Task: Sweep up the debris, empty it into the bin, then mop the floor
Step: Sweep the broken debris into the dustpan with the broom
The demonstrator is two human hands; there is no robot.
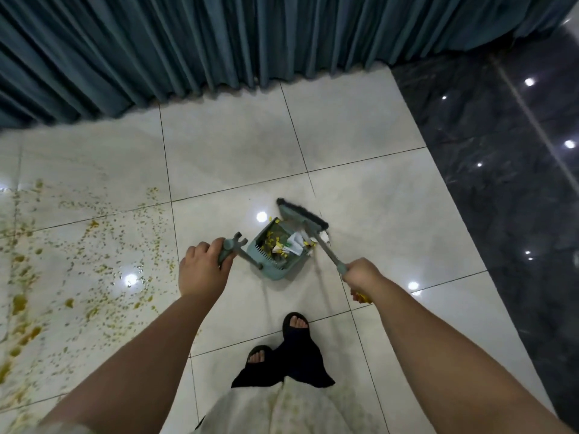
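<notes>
Gripped dustpan [272,252] handle in left hand [203,270], broom [302,217] handle in right hand [363,275] — both fists closed. Debris [283,245] in pan — head at its mouth; splatter [62,261] far left.

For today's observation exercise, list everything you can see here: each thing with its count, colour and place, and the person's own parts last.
Dustpan: one, grey-green, floor centre, holding scraps.
Broom: one, grey-green with dark bristles, at the dustpan's mouth.
Scraps: several, yellow and white, inside the dustpan.
Spill: many yellow-brown specks, tiles at left.
Curtain: one, teal, along the top.
Floor: pale tiles; dark glossy strip at right.
Left hand: on the dustpan handle.
Right hand: on the broom handle.
Feet: two, black sandals, bottom centre.
</notes>
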